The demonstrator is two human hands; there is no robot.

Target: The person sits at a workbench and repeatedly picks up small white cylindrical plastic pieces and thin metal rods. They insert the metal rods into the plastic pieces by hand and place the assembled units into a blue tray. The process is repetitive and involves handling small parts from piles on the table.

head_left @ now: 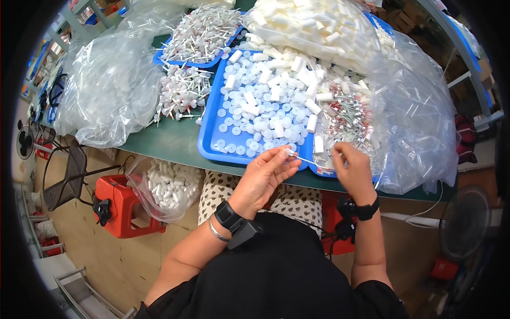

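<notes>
My left hand (pixel 268 173) is closed in a pinch at the front edge of the blue tray (pixel 208 125). Between its thumb and fingertips is a thin white rod (pixel 303 158) with a small white piece at its end, the rod pointing right. To the right, my right hand (pixel 351 169) hovers with curled fingers pressed together; whatever they may hold is too small to make out. Translucent white discs (pixel 255 119) and white foam-like cylinders (pixel 275 93) lie mixed in the tray. Beyond my right hand is a pile of thin metal pins with red parts (pixel 348 117).
Piles of white rods with discs (pixel 199 34) lie at the far left. Clear plastic bags (pixel 106 90) flank the work area, and a large bag of cylinders (pixel 319 26) sits at the back. Below are a red stool (pixel 114 204), an open bag of cylinders (pixel 172 189) and a fan (pixel 465 223).
</notes>
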